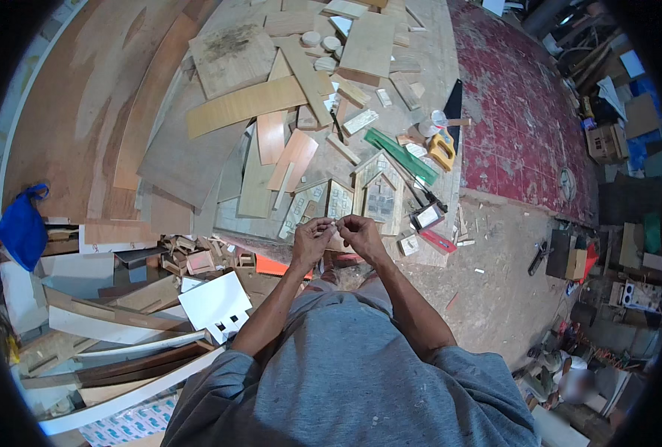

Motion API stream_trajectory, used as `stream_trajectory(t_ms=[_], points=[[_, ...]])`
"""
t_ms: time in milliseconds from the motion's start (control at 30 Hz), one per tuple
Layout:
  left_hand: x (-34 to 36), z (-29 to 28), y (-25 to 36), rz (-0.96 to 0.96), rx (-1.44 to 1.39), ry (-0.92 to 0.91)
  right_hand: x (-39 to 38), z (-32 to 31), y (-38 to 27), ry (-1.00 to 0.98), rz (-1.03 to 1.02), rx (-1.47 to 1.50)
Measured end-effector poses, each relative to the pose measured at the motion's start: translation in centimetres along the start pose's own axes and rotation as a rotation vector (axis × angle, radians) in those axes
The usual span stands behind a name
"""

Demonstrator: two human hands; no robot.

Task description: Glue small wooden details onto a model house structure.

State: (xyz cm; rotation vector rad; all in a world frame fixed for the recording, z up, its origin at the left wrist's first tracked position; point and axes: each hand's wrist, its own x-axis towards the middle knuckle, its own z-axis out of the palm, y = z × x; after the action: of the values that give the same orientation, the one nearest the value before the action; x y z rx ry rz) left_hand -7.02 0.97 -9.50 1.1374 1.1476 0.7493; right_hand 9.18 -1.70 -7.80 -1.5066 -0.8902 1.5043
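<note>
My left hand [311, 240] and my right hand [361, 233] meet in front of my chest. Together their fingertips pinch a small thin pale strip [335, 221]; what it is made of is too small to tell. Just beyond the hands, on the low workbench [197, 171], lie small wooden house-front cutouts with window grids [381, 195], and more window panels [306, 205] sit to their left.
Plywood offcuts and boards [243, 106] cover the bench. A green strip [400, 155], a yellow tool [442, 150] and a small dark box [425, 217] lie to the right. White boards [213, 303] and a blue bag [22, 227] are at left. A red patterned floor [517, 112] lies beyond.
</note>
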Motion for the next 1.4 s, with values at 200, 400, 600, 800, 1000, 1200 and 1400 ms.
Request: stream_trajectory(t_ms=[200, 400, 600, 800, 1000, 1200, 1400], points=[[-0.8, 3.3, 0.7, -0.195, -0.172, -0.098, -2.7, -3.2, 1.1, 0.065, -0.084, -0.108], [-1.4, 7.4, 0.1, -0.215, -0.126, -0.214, -5.4, -7.1, 2.2, 0.117, 0.001, -0.096], [-2.6, 11.7, -0.9, 0.032, 0.283, -0.278, -8.3, -11.3, 4.9, 0.127, -0.033, -0.097], [-3.5, 16.1, -2.1, 0.135, 0.383, -0.353, -9.6, -16.3, 7.2, 0.105, 0.073, -0.055], [-2.9, 18.9, -7.5, 0.104, 0.373, -0.008, -8.5, -21.8, 6.3, 0.337, -0.137, -1.180], [-2.7, 21.4, -9.7, 0.329, 0.518, 0.115, -7.3, -25.7, 8.2, 0.110, -0.191, -1.292], [-3.3, 22.6, -8.4, 0.241, 0.478, 0.126, -9.9, -26.1, 8.4, 0.047, -0.116, -1.009]])
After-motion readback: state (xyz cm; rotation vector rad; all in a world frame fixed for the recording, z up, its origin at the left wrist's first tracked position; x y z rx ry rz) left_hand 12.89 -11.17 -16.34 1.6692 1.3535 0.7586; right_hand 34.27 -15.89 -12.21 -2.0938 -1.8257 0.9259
